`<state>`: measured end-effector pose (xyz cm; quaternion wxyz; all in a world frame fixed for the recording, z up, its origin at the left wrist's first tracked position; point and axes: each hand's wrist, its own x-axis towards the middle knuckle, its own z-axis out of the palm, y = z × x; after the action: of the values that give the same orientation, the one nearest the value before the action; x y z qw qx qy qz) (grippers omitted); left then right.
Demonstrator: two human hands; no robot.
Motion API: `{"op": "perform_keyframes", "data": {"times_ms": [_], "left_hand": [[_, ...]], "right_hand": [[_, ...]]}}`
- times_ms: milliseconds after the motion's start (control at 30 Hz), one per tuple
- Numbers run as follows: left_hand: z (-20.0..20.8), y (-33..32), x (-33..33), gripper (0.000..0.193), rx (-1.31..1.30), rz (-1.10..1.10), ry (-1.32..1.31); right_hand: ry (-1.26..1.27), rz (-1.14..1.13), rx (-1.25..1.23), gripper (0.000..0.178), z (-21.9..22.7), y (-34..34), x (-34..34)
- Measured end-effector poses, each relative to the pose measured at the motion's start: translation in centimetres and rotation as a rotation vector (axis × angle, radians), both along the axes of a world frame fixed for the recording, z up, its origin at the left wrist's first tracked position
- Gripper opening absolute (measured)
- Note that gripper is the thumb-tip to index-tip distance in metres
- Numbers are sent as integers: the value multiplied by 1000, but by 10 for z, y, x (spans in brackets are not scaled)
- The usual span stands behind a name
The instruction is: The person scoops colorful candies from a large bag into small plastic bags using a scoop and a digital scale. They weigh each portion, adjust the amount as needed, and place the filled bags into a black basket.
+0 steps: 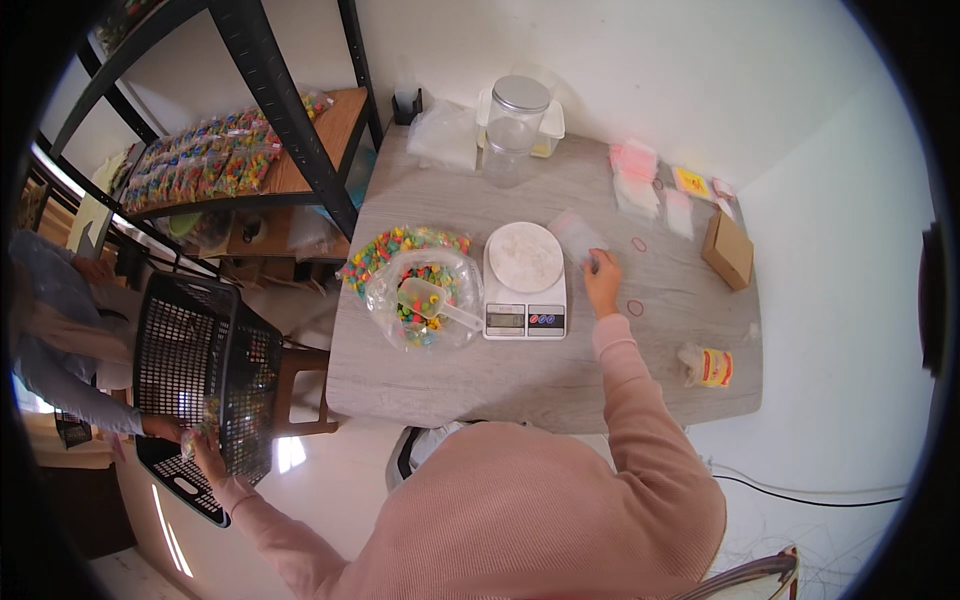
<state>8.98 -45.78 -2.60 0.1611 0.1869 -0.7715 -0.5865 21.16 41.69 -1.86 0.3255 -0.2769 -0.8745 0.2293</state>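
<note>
My left hand (208,460) is stretched far out to the left, beside a black plastic basket (180,340). Its fingers are closed on a small clear bag of colourful pieces (189,444), which a co-worker's hand (160,428) also meets. On the table, my right hand (603,284) pinches a flat clear plastic bag (574,236), just right of a white kitchen scale (525,290). Left of the scale, an open clear bag (385,305) of colourful pieces holds a clear scoop (425,298). More colourful pieces (385,245) lie behind it in clear plastic.
A clear jar (513,130) and plastic bags (443,138) stand at the table's back. On the right lie a cardboard box (727,250), pink-edged packets (634,178), rubber bands (636,308) and a yellow-labelled pack (714,367). Filled bags (200,165) line the black-framed shelf.
</note>
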Motion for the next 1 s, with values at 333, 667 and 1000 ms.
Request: {"op": "perform_keyframes", "data": {"times_ms": [333,667,1000], "left_hand": [[11,76,-1,57,-6,304,118],[64,278,7,48,-37,-190,357],[93,388,26,46,257,-410,363]], "right_hand": [[60,-22,-95,12,-7,3,-6],[-54,-108,73,11,1,21,-13],[-165,-149,-11,26,18,28,-10]]}}
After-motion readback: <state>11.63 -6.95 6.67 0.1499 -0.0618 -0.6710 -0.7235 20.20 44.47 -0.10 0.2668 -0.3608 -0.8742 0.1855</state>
